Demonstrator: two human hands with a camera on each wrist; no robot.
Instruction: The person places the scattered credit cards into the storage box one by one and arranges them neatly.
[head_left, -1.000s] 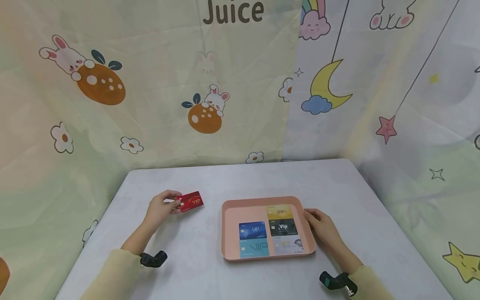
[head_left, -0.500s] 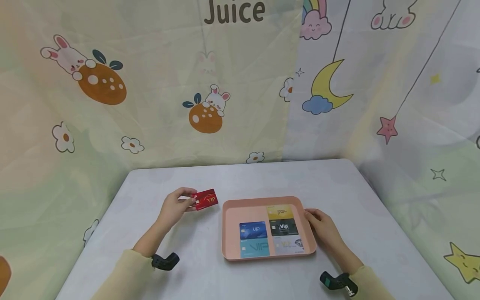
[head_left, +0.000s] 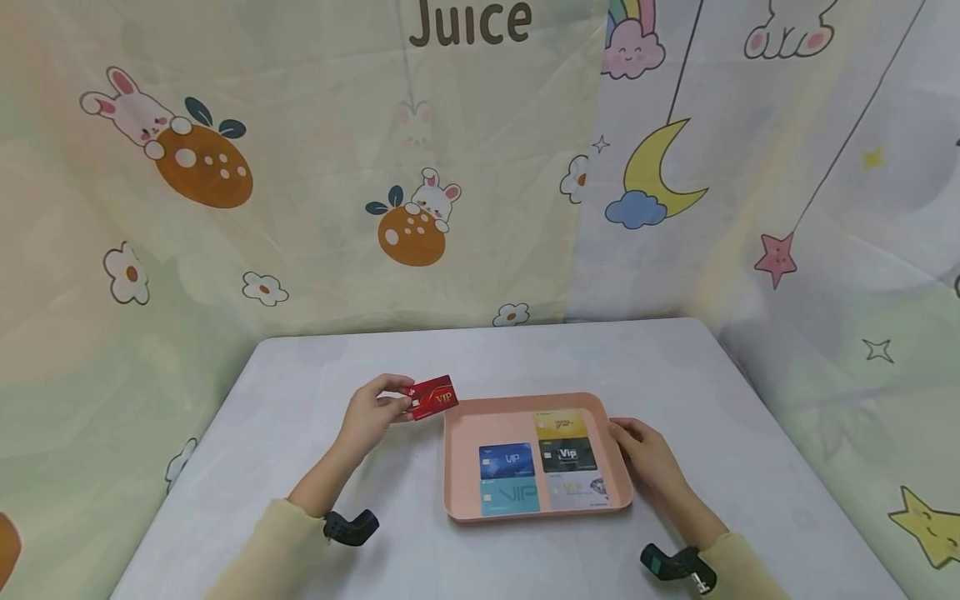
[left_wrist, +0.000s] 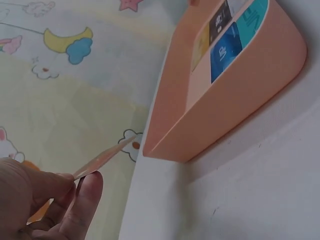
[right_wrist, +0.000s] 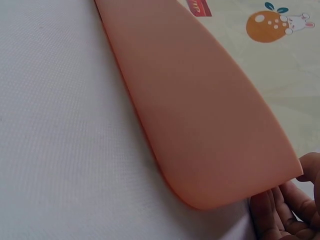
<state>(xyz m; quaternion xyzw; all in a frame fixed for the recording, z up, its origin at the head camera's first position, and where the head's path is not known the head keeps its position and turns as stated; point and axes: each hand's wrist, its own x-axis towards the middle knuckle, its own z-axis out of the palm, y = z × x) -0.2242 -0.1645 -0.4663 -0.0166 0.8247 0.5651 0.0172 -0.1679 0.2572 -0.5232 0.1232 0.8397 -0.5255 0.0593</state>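
My left hand point(head_left: 372, 417) pinches a red VIP card point(head_left: 433, 397) by its left end, raised above the table just beyond the upper left corner of a pink tray point(head_left: 461, 492). Seen nearly edge-on in the left wrist view, the card point(left_wrist: 107, 155) sits between thumb and fingers. On the right side, my right hand point(head_left: 643, 450) grips the tray's rim. Two cards lie in the tray's left column: dark blue point(head_left: 506, 460) above light blue point(head_left: 510, 496). Beside them are a yellow card point(head_left: 561, 424), a black card point(head_left: 567, 455) and a silver-white card point(head_left: 576, 491).
The tray rests on a white table point(head_left: 405, 550). Cloth with cartoon prints point(head_left: 300, 167) hangs behind the table and on both sides. Each wrist wears a black camera; the left one point(head_left: 352, 527) hangs over the table.
My left hand has carried the red card rightward, from well left of the tray to its upper left corner. The right hand and the tray have stayed in place.
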